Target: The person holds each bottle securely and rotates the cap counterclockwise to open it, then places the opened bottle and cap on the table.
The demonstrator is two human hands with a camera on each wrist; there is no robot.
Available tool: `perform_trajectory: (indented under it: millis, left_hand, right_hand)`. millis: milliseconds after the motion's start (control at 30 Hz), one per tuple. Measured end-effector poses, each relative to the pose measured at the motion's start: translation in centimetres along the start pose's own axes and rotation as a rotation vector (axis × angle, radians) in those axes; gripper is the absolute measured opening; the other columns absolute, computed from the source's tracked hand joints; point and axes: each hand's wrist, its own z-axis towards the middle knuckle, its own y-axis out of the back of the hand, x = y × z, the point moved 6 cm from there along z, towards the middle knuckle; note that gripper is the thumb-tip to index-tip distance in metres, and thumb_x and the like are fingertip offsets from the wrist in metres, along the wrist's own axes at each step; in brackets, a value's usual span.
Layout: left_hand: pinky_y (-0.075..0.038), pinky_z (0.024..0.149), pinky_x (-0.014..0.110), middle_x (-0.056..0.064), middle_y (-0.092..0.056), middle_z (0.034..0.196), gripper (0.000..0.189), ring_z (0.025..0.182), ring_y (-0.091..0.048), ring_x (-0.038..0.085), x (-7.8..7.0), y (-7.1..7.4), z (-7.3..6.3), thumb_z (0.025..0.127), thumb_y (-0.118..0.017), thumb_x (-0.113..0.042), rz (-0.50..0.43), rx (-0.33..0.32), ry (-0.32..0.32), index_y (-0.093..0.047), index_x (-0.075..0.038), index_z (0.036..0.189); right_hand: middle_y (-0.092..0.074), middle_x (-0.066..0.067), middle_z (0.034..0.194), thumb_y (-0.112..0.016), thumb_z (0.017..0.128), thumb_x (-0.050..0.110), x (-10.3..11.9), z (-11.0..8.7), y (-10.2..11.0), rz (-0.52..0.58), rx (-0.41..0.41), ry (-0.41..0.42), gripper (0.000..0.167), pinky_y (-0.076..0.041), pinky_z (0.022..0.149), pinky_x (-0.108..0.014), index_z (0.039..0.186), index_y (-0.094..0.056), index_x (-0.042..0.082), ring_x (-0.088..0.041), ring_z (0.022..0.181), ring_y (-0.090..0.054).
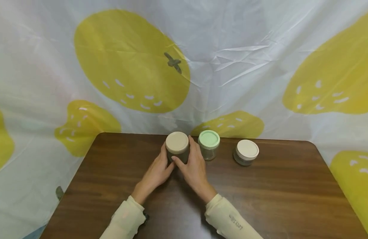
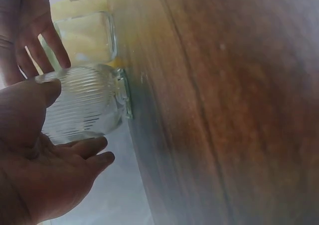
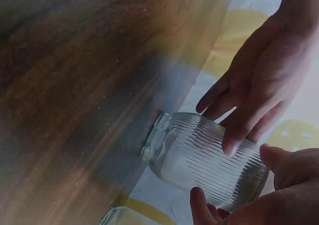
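Both of my hands hold a ribbed clear glass jar (image 3: 199, 150) with a beige lid (image 1: 177, 142), near the table's back edge. The left hand (image 1: 155, 171) grips its left side, and the right hand (image 1: 195, 171) grips its right side. Both thumbs lie across the jar's near side. In the left wrist view the jar (image 2: 82, 105) stands with its base at the tabletop. Just right of the right hand is a clear jar with a mint green lid (image 1: 209, 139). Farther right stands a shorter jar with a white lid (image 1: 247, 149).
The brown wood-grain table (image 1: 276, 199) has rounded back corners. Behind it hangs a white cloth (image 1: 231, 83) printed with big yellow fruit, close to the back edge.
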Motion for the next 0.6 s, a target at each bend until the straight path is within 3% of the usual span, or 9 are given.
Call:
perform_trajectory:
  millis: [167, 433, 600]
  left_hand:
    - [-0.044, 0.119, 0.059, 0.027, -0.030, 0.170, 0.092, 0.151, -0.045, 0.044, 0.12, -0.04, -0.01, 0.103, -0.068, -0.019, -0.002, 0.012, -0.002, -0.005, -0.004, 0.168]
    - [-0.046, 0.111, 0.067, 0.032, -0.040, 0.163, 0.089, 0.144, -0.051, 0.048, 0.24, 0.02, -0.28, 0.101, -0.070, -0.020, -0.032, -0.043, -0.064, -0.013, -0.005, 0.168]
    - [-0.045, 0.116, 0.062, 0.029, -0.040, 0.164, 0.090, 0.146, -0.050, 0.046, 0.59, 0.04, -0.02, 0.100, -0.072, -0.015, -0.039, -0.020, -0.013, -0.014, -0.004, 0.167]
  right_hand:
    - [-0.053, -0.020, 0.152, -0.086, 0.089, 0.030, -0.22, 0.12, -0.11, -0.007, -0.009, 0.003, 0.091, -0.052, 0.110, -0.056, 0.161, -0.036, 0.004, -0.038, 0.137, -0.058]
    - [-0.056, -0.017, 0.150, -0.089, 0.086, 0.028, -0.70, 0.10, -0.13, 0.020, -0.039, -0.011, 0.089, -0.052, 0.111, -0.055, 0.159, -0.041, 0.007, -0.035, 0.137, -0.059]
    - [-0.058, -0.016, 0.149, -0.090, 0.085, 0.029, -0.77, 0.30, -0.19, 0.045, -0.038, -0.025, 0.090, -0.056, 0.104, -0.052, 0.158, -0.042, 0.008, -0.036, 0.130, -0.063]
